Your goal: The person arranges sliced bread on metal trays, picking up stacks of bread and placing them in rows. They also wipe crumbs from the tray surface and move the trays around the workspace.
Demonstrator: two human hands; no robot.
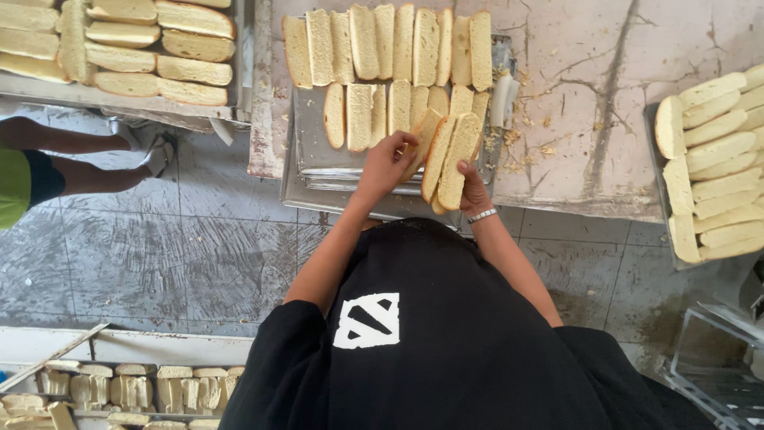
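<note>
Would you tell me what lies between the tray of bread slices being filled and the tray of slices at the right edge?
Only bare, cracked tabletop strewn with crumbs separates the middle tray from the right-hand tray, as the head view shows.

the bread slices (450, 159) look matt, porous and crumbly. the stacked trays (312, 147) are dull grey metal. the table top (589, 95) is rough, cracked and stained; the shirt (446, 334) is matt black cloth.
</note>
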